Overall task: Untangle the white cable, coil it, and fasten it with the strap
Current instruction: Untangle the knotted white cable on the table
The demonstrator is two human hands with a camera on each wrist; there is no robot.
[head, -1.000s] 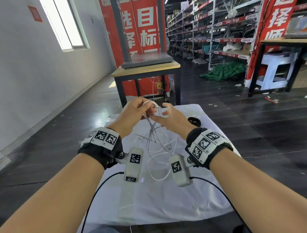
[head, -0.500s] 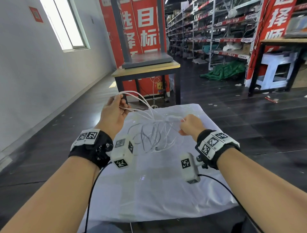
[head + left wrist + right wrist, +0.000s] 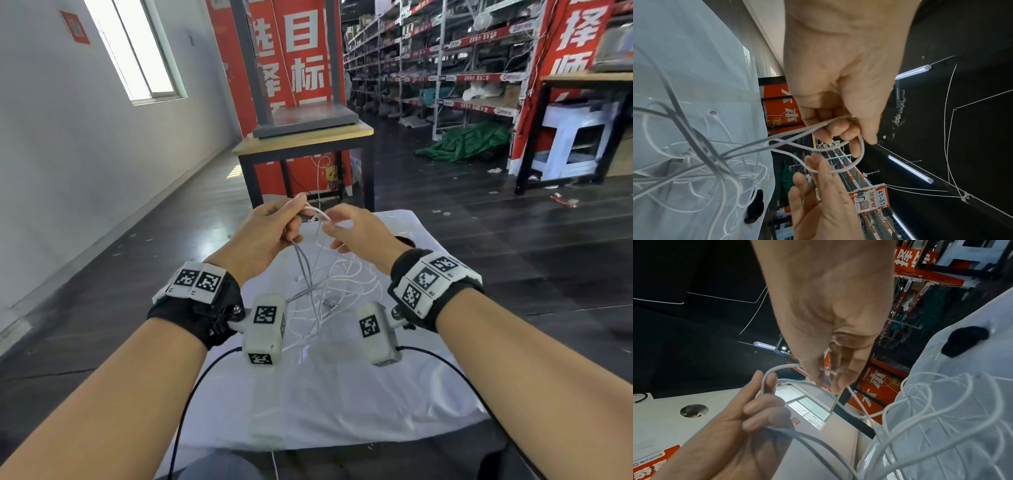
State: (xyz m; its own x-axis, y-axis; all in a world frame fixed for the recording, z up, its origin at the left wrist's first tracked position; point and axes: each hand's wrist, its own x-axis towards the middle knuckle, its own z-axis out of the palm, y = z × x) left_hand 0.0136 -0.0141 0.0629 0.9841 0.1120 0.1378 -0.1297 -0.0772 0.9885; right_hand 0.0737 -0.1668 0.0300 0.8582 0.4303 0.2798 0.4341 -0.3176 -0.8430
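Note:
The white cable (image 3: 329,284) lies in a loose tangle on the white covered table (image 3: 342,394), and several strands rise from it to my hands. My left hand (image 3: 294,222) is raised over the far part of the table, fingers curled round a bunch of cable loops (image 3: 838,123). Right beside it, my right hand (image 3: 330,233) pinches a curved stretch of the same cable (image 3: 828,371) between thumb and fingers. The black strap (image 3: 405,240) lies on the table's far right, half hidden behind my right wrist, and shows more fully in the wrist views (image 3: 962,342) (image 3: 756,206).
A wooden table on a black frame (image 3: 308,137) stands just beyond the covered table, with a red banner behind it. Storage shelves, a green tarp (image 3: 469,140) and a white stool (image 3: 579,137) are at the right. Black leads (image 3: 191,394) trail from the wrist cameras.
Half a second ago my hands were wide apart with cable stretched between them. The right hand has since carried its stretch of cable back to the left hand, and both are together again.

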